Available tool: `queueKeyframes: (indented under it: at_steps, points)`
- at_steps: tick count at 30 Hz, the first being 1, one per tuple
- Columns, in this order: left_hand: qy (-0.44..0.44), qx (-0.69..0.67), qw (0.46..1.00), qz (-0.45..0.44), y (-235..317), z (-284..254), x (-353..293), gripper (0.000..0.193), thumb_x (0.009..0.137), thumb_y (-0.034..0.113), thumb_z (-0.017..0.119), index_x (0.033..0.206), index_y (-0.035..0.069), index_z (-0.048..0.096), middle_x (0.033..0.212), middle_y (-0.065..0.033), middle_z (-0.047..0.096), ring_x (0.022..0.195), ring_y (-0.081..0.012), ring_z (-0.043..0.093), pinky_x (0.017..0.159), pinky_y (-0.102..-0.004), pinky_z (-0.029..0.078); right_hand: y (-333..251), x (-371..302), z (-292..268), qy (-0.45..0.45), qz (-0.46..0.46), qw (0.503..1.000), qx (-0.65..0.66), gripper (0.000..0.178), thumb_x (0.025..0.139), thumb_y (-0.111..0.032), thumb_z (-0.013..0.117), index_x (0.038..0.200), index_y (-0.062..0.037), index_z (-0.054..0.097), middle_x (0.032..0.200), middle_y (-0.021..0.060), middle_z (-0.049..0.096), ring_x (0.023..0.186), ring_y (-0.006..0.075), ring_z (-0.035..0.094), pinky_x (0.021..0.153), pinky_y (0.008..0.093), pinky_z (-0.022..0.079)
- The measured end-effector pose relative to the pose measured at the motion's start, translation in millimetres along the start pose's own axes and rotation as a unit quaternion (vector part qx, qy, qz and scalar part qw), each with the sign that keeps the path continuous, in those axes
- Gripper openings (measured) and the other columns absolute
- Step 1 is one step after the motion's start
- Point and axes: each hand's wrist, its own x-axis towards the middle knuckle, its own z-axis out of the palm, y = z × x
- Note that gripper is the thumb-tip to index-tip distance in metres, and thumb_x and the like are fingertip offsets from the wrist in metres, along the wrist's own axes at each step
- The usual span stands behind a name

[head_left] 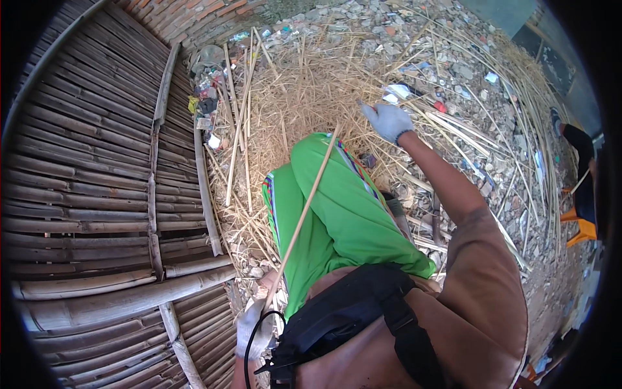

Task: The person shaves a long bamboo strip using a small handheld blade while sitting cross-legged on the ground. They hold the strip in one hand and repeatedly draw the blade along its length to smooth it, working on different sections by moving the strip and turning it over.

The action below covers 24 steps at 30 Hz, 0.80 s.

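Note:
My left hand, in a pale glove, is low beside my left hip and closed around the lower end of a long, thin bamboo strip. The strip slants up across my green trousers, its upper end resting near my knee. Away from the strip, my right hand, in a light grey glove, reaches forward over the straw-like shavings. One finger stretches out toward the far left with a dark tip; the remaining fingers are partly hidden. Nothing can be made out in that hand.
A slatted bamboo wall stands close on the left. Pale shavings and several loose bamboo strips cover rubble ground littered with scraps. A brick wall rises behind. At far right sits another person near an orange stool.

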Motion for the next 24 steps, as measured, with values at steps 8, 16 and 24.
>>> queueKeyframes:
  at_steps: [8,16,24]
  points:
    - [-0.06,-0.061,0.994,0.061,69,55,138,0.025,0.116,0.022,0.057,0.117,0.0,0.068,0.076,-0.0246,0.066,0.067,-0.0407,0.072,0.062,-0.0496,0.055,-72,-95,23,-0.124,-0.155,0.979,0.036,0.089,0.11,-0.077,0.031,0.102,-0.0039,0.08,0.095,0.0268,0.079,0.092,0.0462,0.079,0.087,0.0574,0.062]
    - [-0.042,-0.062,0.987,0.141,115,90,271,0.034,0.116,0.03,0.056,0.116,-0.001,0.07,0.082,-0.029,0.069,0.076,-0.0478,0.073,0.071,-0.0532,0.057,-89,-101,16,-0.139,-0.167,0.976,-0.028,0.09,0.11,-0.076,0.032,0.1,-0.0011,0.081,0.094,0.0282,0.08,0.089,0.0453,0.081,0.083,0.0589,0.064]
    - [-0.095,-0.058,0.991,0.074,109,74,240,0.034,0.117,0.031,0.055,0.115,0.0,0.07,0.071,-0.022,0.066,0.063,-0.0385,0.069,0.062,-0.0485,0.054,-82,-100,22,-0.121,-0.152,0.981,0.0,0.09,0.111,-0.075,0.032,0.102,-0.0011,0.081,0.093,0.0281,0.08,0.087,0.0451,0.081,0.081,0.0591,0.064]
